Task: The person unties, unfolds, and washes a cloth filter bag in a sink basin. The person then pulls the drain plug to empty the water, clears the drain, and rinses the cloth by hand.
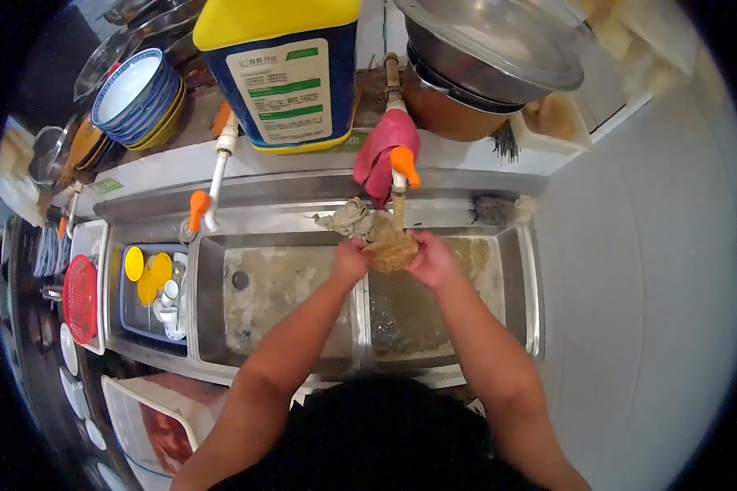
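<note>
A crumpled tan-brown rag is stretched between my two hands, just below the tap with the orange handle. My left hand grips its left edge, and my right hand grips the right edge. Both hands are closed on it above the divider and the right sink basin, where murky water shows. Behind my left hand, a greyish wad of cloth lies on the sink's back ledge. A pink cloth drapes over the tap's pipe.
The middle basin has a stained floor and a drain hole. A blue-grey tub holds yellow and white dishes at left. On the back shelf stand stacked bowls, a blue-and-yellow jug and large metal basins. A wall borders the right.
</note>
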Motion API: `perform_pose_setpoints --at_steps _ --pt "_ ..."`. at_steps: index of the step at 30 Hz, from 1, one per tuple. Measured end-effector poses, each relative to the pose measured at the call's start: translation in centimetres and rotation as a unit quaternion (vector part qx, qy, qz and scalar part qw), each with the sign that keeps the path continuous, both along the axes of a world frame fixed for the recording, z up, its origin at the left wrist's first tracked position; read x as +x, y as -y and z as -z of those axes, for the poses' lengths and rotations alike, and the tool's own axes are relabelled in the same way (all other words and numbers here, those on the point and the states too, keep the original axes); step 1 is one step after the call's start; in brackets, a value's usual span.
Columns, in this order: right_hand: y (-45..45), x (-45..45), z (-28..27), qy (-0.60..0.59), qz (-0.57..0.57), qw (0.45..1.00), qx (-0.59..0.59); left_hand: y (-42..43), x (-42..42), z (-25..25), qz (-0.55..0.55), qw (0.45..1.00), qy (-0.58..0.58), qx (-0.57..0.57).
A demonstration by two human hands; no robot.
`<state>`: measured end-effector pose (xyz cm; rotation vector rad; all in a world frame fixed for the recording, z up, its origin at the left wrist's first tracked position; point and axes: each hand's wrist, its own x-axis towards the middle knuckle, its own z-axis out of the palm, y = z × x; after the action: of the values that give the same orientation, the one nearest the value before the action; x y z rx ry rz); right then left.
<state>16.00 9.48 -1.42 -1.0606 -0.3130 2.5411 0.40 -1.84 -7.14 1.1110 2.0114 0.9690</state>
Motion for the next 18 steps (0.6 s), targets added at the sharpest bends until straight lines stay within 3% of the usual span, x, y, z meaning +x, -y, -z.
perform_pose_setpoints --at_steps 1,2,3,4,5,7,8,10,11,13,14,15,16,17,18 --pt "0.3 -0.7 -1.0 -0.026 0.0 0.999 -0.027 -0.3 -0.9 2.0 -0.093 0.964 0.246 -0.04" --pt "0.6 -0.9 0.1 -0.026 -0.002 0.999 -0.027 -0.5 -1.5 3.1 -0.178 0.858 0.475 -0.076" --pt "1.0 -1.0 2.1 0.051 -0.033 0.983 0.172 -0.6 -1.9 2.8 -0.179 0.858 0.476 -0.075" --pt "1.3 -1.1 2.8 0.126 -0.061 0.921 0.362 -0.8 -2.3 2.1 -0.183 0.768 0.613 -0.032" --pt "1.3 -1.1 3.3 0.126 -0.062 0.921 0.362 -0.9 -2.6 1.4 -0.181 0.656 0.733 0.012" --pt "1.4 -1.3 2.8 0.308 -0.159 0.763 0.545 -1.6 -1.2 -2.9 -0.197 0.654 0.73 0.029" --pt "1.6 -1.6 2.1 0.308 -0.16 0.763 0.546 -1.8 -0.8 -4.3 -0.213 0.652 0.726 0.046" --pt "2.1 -2.3 0.7 0.437 -0.221 0.552 0.675 -2.1 -1.0 -3.5 -0.184 0.641 0.743 0.057" --pt "1.8 -2.3 1.5 0.438 -0.221 0.552 0.674 -2.3 -1.0 -3.0 -0.154 0.629 0.759 0.066" --pt "1.4 -2.5 2.9 0.419 -0.166 0.74 0.5 -1.9 -0.9 -4.4 -0.106 0.614 0.78 0.055" --pt "1.0 -2.3 3.5 0.418 -0.167 0.74 0.499 -1.6 -0.9 -4.9 -0.058 0.598 0.798 0.043" --pt "0.5 -2.4 3.1 0.346 -0.099 0.884 0.299 -1.4 -0.7 -4.3 -0.059 0.598 0.798 0.043" --pt "0.2 -2.4 2.8 0.249 -0.024 0.965 0.078 -1.0 -0.5 -3.3 -0.053 0.769 0.636 0.04" --pt "0.3 -2.3 2.5 0.25 -0.024 0.965 0.078 -0.9 -0.4 -2.6 -0.044 0.897 0.438 0.034" --pt "0.2 -2.3 2.4 0.198 -0.021 0.979 0.045 -0.8 -0.4 -2.1 -0.044 0.897 0.439 0.035"
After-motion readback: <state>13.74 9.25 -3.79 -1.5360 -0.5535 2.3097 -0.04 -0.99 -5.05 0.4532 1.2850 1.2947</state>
